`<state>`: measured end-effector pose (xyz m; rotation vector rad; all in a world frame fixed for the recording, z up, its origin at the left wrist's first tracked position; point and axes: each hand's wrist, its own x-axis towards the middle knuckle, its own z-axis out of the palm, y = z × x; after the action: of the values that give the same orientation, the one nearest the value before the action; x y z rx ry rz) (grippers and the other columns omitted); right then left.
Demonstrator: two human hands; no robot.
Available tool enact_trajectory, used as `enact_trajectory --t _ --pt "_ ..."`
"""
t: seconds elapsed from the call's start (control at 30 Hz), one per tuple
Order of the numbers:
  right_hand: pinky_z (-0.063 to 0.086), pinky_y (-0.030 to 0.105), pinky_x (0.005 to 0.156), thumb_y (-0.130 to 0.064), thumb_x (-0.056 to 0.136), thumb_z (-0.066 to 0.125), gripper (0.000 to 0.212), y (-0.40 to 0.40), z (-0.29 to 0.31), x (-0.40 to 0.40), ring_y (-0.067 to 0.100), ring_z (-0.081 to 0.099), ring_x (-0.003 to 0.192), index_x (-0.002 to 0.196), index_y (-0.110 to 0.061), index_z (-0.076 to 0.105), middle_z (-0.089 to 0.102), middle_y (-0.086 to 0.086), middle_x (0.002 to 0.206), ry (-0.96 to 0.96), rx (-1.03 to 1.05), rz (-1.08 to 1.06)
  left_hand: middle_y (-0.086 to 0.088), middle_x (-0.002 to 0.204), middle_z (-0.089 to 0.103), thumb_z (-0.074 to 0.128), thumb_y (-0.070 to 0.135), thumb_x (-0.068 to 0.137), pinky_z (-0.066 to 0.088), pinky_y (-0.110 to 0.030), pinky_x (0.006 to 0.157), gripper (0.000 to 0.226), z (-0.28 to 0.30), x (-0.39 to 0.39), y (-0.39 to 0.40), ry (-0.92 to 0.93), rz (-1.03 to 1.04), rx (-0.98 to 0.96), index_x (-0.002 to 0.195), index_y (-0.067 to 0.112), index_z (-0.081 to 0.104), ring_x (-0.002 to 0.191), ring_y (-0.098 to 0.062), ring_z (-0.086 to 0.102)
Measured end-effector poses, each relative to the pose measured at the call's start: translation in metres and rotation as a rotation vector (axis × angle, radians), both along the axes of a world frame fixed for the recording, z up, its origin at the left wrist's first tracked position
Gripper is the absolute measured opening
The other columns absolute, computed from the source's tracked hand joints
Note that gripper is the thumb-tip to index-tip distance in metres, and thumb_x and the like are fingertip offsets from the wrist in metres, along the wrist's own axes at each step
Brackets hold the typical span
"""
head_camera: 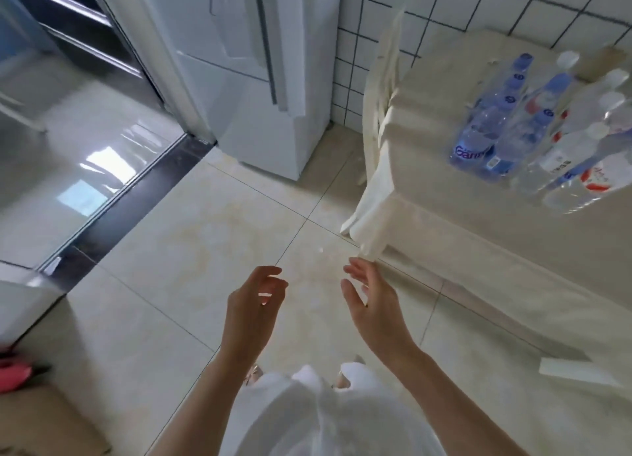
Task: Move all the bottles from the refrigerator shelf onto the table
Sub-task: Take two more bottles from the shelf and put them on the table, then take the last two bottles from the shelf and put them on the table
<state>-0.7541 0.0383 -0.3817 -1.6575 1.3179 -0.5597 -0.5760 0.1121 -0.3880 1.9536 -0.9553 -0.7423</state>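
Several plastic water bottles (533,127), some with blue labels and some clear with white caps, stand grouped on the table (427,120) at the right, which is covered with a cream cloth. The white refrigerator (246,72) stands at upper centre with its door shut; its shelves are hidden. My left hand (254,305) and my right hand (371,301) hang over the tiled floor at lower centre, both holding nothing, fingers apart and loosely curled. The right hand is close to the hanging corner of the tablecloth.
A doorway with a dark threshold strip (130,195) opens to the left of the refrigerator. White wall tiles (444,11) back the table. A pink object (12,373) and a cardboard box (48,421) lie at lower left. A white strip (578,373) lies at lower right.
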Motion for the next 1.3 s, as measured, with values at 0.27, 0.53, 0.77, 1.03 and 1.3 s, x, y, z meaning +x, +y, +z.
enact_trajectory --t 0.27,0.53,0.77,1.03,1.3 --pt "0.045 0.033 0.102 -0.024 0.095 0.054 0.029 0.032 0.003 0.148 0.007 0.056 0.114 0.124 -0.020 0.052 0.062 -0.008 0.116 -0.016 0.028 0.114 0.013 0.082 0.073 0.062 0.006 0.090 0.046 -0.004 0.065 0.021 0.004 0.139 0.077 -0.018 0.183 0.006 0.101 0.024 0.063 0.078 0.004 0.066" --pt "0.043 0.022 0.097 -0.022 0.095 0.054 0.031 0.066 0.006 0.287 0.003 0.055 0.114 0.125 -0.017 0.052 0.062 -0.009 0.116 -0.044 0.018 0.173 0.013 0.082 0.073 0.060 0.006 0.090 0.051 -0.013 0.067 0.021 0.001 0.279 0.116 -0.027 0.278 0.032 0.101 0.024 0.062 0.080 0.001 0.066" --pt "0.043 0.027 0.101 -0.023 0.095 0.054 0.031 0.047 0.015 0.358 0.002 0.054 0.115 0.125 -0.020 0.051 0.060 -0.011 0.118 -0.027 -0.002 0.193 0.008 0.084 0.073 0.063 0.014 0.089 0.056 -0.025 0.073 0.016 0.003 0.346 0.081 -0.013 0.272 0.026 0.100 0.025 0.063 0.080 -0.003 0.068" --pt "0.043 0.030 0.102 -0.029 0.095 0.054 0.038 -0.045 0.010 0.436 0.009 0.050 0.119 0.131 -0.020 0.046 0.055 -0.007 0.125 0.029 -0.023 0.192 0.007 0.090 0.071 0.066 0.016 0.089 0.046 -0.002 0.067 0.018 0.006 0.421 -0.023 -0.122 0.181 -0.026 0.107 0.019 0.065 0.080 -0.002 0.066" --pt "0.042 0.026 0.099 -0.028 0.094 0.055 0.038 -0.180 0.046 0.513 0.010 0.050 0.117 0.130 -0.020 0.045 0.054 -0.007 0.123 0.002 -0.094 0.181 0.012 0.087 0.067 0.066 0.015 0.090 0.046 -0.002 0.066 0.015 0.034 0.506 -0.167 -0.102 0.091 -0.085 0.098 0.027 0.063 0.080 0.002 0.064"
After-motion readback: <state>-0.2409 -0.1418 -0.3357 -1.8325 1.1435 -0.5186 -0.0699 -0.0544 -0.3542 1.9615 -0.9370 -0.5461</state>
